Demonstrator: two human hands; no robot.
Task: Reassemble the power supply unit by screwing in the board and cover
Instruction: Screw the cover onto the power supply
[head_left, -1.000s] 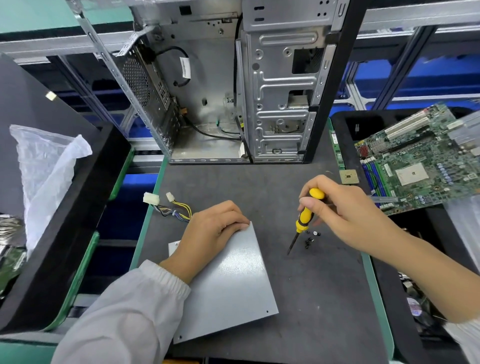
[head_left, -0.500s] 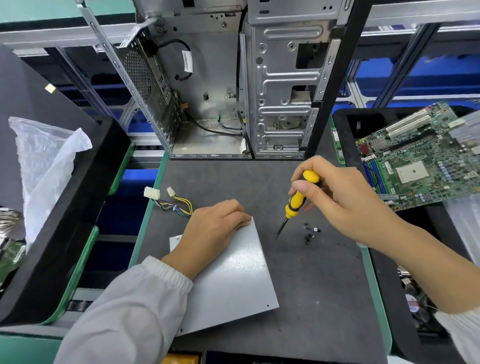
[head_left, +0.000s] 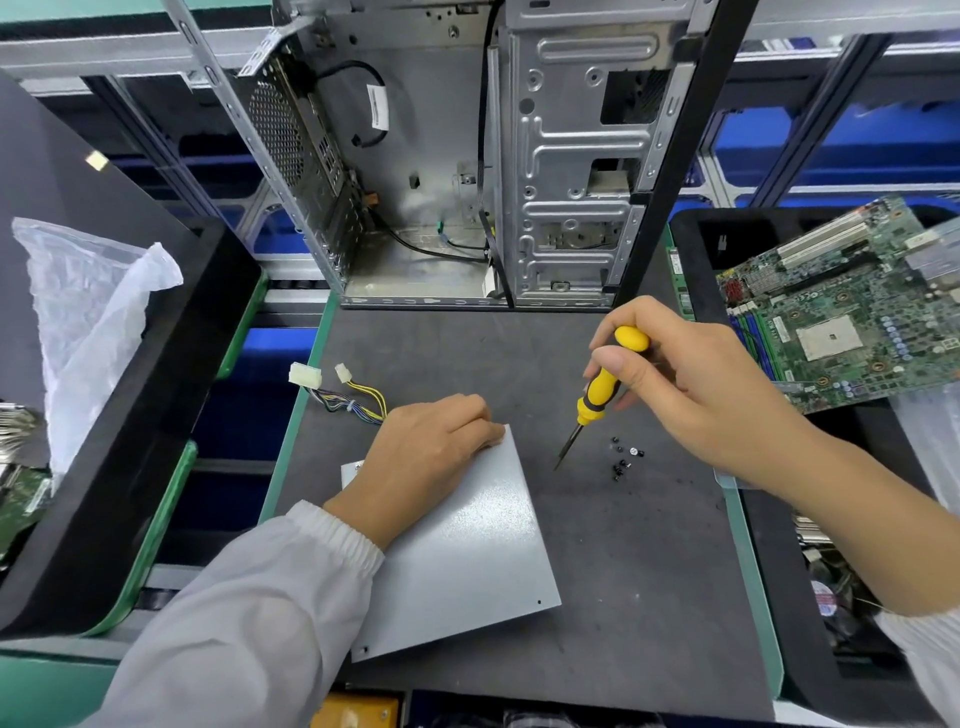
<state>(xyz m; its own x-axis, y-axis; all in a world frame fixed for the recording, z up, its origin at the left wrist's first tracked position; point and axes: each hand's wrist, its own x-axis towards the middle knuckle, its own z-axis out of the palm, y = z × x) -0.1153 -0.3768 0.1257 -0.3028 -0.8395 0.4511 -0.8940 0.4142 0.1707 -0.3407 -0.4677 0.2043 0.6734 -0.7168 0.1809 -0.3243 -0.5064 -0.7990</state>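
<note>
The grey cover (head_left: 467, 545) lies flat on the dark mat (head_left: 623, 597), nearest the person. The left hand (head_left: 421, 457) rests on its far corner, fingers curled down over the edge. Just right of the cover, the right hand (head_left: 691, 384) grips a yellow screwdriver (head_left: 597, 395), tip down beside a small cluster of black screws (head_left: 623, 457) — whether the tip touches the mat is unclear. Wires (head_left: 353, 397) lie beyond the left hand. Farther back stands an open PC case (head_left: 467, 156); a motherboard (head_left: 841, 306) sits in the right bin.
</note>
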